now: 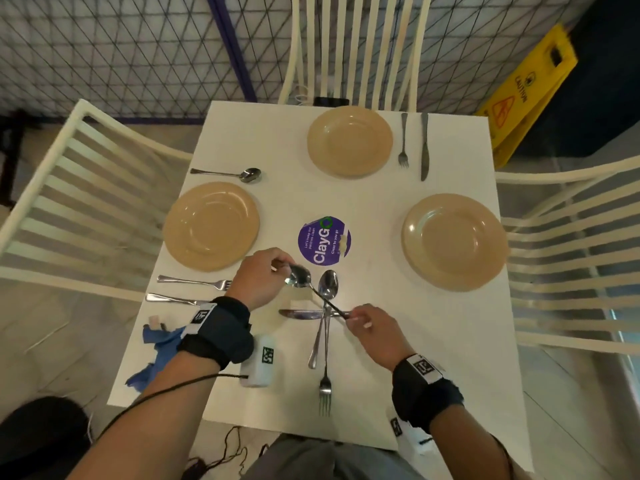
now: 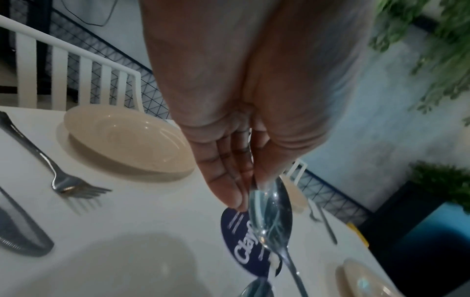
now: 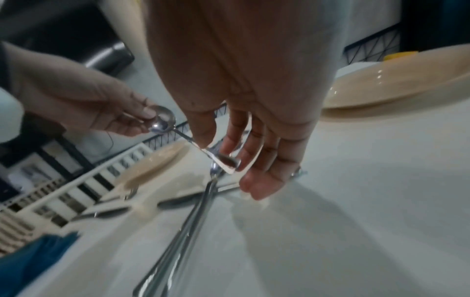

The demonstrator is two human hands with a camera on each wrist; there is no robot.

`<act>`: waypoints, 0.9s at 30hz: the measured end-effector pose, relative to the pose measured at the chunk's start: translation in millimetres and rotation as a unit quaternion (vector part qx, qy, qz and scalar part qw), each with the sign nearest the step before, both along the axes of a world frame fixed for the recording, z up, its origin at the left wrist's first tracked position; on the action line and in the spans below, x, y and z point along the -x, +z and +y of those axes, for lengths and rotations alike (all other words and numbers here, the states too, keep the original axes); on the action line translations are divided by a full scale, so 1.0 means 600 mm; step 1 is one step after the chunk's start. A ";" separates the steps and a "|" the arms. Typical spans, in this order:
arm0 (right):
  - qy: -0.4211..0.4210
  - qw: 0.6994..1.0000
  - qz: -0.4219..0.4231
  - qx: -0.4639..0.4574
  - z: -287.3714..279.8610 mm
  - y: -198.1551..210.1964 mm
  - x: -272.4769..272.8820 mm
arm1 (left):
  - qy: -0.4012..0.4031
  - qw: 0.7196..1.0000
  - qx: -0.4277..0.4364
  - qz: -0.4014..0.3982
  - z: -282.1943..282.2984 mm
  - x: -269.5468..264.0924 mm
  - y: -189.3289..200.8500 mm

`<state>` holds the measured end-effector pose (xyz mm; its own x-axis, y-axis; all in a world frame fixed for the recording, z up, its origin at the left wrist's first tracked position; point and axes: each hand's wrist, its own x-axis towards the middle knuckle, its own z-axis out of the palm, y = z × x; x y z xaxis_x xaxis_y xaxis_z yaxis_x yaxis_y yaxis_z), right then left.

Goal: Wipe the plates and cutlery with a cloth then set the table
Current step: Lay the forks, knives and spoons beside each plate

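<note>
Plates and cutlery, noted big to small, clock bearings taken from the purple round sticker (image 1: 324,241) at the middle of the white table (image 1: 284,140).

Slatted white chairs (image 1: 69,202) stand on three sides. Yellow caution sign (image 1: 530,95) leans off toward 1 o'clock.

Three tan plates: one at 9 o'clock (image 1: 211,226), one at 12 (image 1: 349,141), one at 3 (image 1: 454,241).

Blue cloth (image 1: 162,351) bunched at the table's edge around 8 o'clock, partly under the left forearm.

Left hand (image 1: 263,278), at 7 o'clock from the sticker: fingertips and thumb pinch the bowl of a spoon (image 1: 304,280) held off the table. Right hand (image 1: 372,329), at 5 o'clock: thumb and fingers pinch the same spoon's handle end, other fingers loosely extended.

Loose cutlery at 6 o'clock under the hands: second spoon (image 1: 327,292), a fork (image 1: 325,386) with tines pointing toward the person, and a knife (image 1: 298,314) lying crosswise beneath them.

Set places: fork (image 1: 194,281) and knife (image 1: 169,299) just at 6 o'clock of the left plate, a spoon (image 1: 235,174) at its 12. Far plate has a fork (image 1: 403,142) and knife (image 1: 424,147) at its 3 o'clock.
</note>
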<state>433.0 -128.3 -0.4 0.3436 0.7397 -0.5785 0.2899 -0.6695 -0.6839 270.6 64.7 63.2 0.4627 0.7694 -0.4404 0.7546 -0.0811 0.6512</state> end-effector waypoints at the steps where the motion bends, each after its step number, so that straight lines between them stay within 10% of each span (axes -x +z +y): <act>1: -0.019 1.000 0.007 -0.021 0.003 0.011 -0.010 | 0.023 1.000 0.006 -0.019 0.001 0.003 0.012; 10: -0.218 0.916 0.255 -0.219 0.146 0.171 -0.107 | 0.079 0.986 0.085 -0.121 0.001 0.013 0.090; 27: -0.216 0.949 0.132 -0.188 0.639 0.189 -0.129 | -0.028 0.996 -0.027 -0.080 0.347 -0.109 0.054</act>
<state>510.2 255.1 113.3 0.5417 0.7339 -0.4099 -0.1714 -0.3810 -0.9086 336.1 272.7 95.8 0.5665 0.7608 -0.3166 0.6345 -0.1576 0.7566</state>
